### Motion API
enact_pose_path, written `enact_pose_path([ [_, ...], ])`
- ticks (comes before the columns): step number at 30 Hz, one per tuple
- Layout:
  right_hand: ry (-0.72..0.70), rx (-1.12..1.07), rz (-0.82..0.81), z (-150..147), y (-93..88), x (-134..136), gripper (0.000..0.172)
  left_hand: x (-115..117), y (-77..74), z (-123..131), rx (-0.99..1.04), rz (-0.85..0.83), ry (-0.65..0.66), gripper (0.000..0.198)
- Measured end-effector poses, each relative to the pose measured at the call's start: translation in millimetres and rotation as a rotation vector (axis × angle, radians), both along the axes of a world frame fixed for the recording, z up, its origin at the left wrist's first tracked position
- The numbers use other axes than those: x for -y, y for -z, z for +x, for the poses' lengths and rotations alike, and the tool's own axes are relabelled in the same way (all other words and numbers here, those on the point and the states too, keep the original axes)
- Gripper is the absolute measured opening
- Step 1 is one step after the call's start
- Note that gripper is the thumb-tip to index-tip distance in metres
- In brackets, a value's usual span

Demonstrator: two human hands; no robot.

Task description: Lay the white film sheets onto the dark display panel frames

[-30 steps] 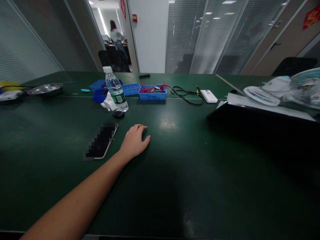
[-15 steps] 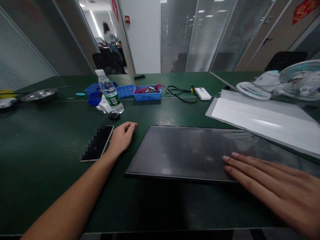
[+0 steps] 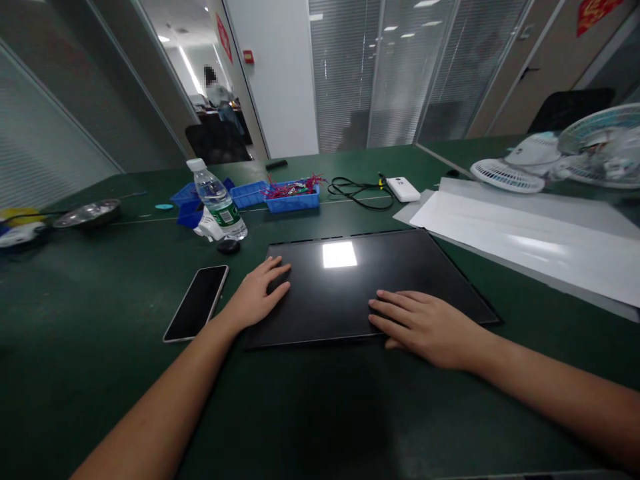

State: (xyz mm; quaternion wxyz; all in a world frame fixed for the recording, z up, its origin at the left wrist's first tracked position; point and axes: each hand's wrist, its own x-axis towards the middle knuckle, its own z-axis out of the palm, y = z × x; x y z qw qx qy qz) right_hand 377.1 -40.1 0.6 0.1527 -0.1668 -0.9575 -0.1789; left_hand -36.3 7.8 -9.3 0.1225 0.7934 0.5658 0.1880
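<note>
A flat black panel lies on the green table in front of me, a ceiling light mirrored on its top. My left hand rests open on the panel's left edge, fingers stretched over it. My right hand lies open and flat on the panel's near edge, fingers pointing left. A dark smartphone lies face up just left of my left hand.
Behind the panel stand a water bottle, blue trays with coloured parts, a black cable and a white box. White sheets and fans are at the right, a metal dish at the left. A person sits in the far room.
The black panel has slid left to the middle of the table under my right hand. My left hand has opened and moved onto its left edge. The view has tilted.
</note>
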Motion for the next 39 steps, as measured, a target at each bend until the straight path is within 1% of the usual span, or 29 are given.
enact_pose_path([
  [2,-0.033,-0.008,-0.090,6,-1.1,-16,0.038,-1,3.2,-1,-0.048,-0.015,0.008,0.069],
  [4,-0.004,-0.028,-0.151,24,-2.9,-39,0.036,-1,4.3,-1,-0.072,-0.016,0.011,0.069],
  [5,0.057,-0.049,-0.157,39,-2.9,-55,0.037,-1,4.2,-1,-0.081,-0.016,0.014,0.069],
  [6,0.155,-0.073,-0.154,58,-1.6,-71,0.038,-1,3.6,0,-0.089,-0.017,0.015,0.069],
  [8,0.372,-0.124,-0.150,105,5.0,-105,0.042,0,1.9,0,-0.101,-0.027,0.012,0.069],
  [10,0.594,-0.194,-0.169,156,15.6,-133,0.049,1,0.3,1,-0.107,-0.043,0.006,0.069],
  [12,0.763,-0.239,-0.266,199,26.9,-152,0.058,2,-0.7,1,-0.111,-0.055,0.002,0.069],
  [13,0.820,-0.246,-0.334,216,31.5,-157,0.063,2,-0.9,1,-0.112,-0.058,0.001,0.069],
  [15,0.887,-0.247,-0.471,238,37.0,-162,0.065,2,-1.1,1,-0.117,-0.059,-0.003,0.070],
  [18,0.931,-0.259,-0.602,252,35.7,-161,0.058,2,-1.2,0,-0.126,-0.053,-0.004,0.070],
  [21,0.965,-0.291,-0.650,262,29.2,-156,0.054,1,-1.4,0,-0.130,-0.044,-0.001,0.070],
  [25,1.036,-0.331,-0.621,282,23.8,-146,0.049,1,-2.1,0,-0.147,-0.029,0.004,0.071],
  [28,1.032,-0.324,-0.520,293,23.3,-142,0.051,1,-2.9,0,-0.162,-0.019,0.009,0.071],
  [31,1.018,-0.275,-0.369,292,26.5,-144,0.066,1,-3.2,0,-0.168,-0.015,0.002,0.072],
  [33,1.066,-0.240,-0.325,288,30.6,-150,0.082,2,-2.7,1,-0.168,-0.014,-0.001,0.072],
  [36,1.228,-0.186,-0.365,283,35.3,-158,0.107,1,-1.5,1,-0.162,-0.016,-0.006,0.072],
  [37,1.270,-0.164,-0.394,282,35.6,-160,0.112,1,-1.1,2,-0.160,-0.019,-0.008,0.073],
  [39,1.327,-0.119,-0.443,280,33.9,-161,0.114,1,-0.5,2,-0.156,-0.026,-0.011,0.074],
])
